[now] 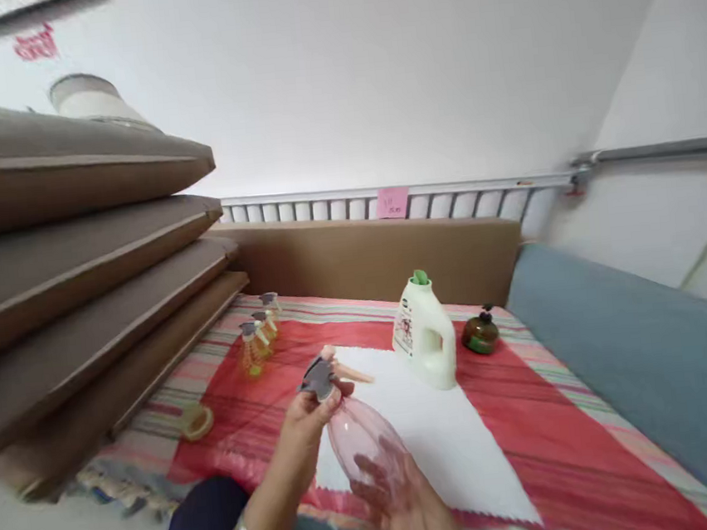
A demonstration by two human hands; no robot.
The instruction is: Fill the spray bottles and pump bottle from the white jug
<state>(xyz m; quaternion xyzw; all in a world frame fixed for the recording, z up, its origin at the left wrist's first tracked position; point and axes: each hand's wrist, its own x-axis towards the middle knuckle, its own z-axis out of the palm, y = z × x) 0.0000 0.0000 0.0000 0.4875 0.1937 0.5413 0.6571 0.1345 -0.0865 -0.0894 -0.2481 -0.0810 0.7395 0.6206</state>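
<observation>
Pink spray bottle [358,433] slants up-left to down-right; I've left hand [310,423] gripping its neck, right hand [411,509] cupping its lower end.

Writing on pink note [393,204] too small to read. Red wall marking [35,44] blurred. Wall frame [17,12] cut off by top edge, cushion stack [70,180] by left. Base of pink bottle [363,431] unclear against right hand [411,509].

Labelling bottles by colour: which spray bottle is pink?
The pink bottle is the one in the left hand and right hand; the three yellowish bottles stand apart, left of it.
</observation>
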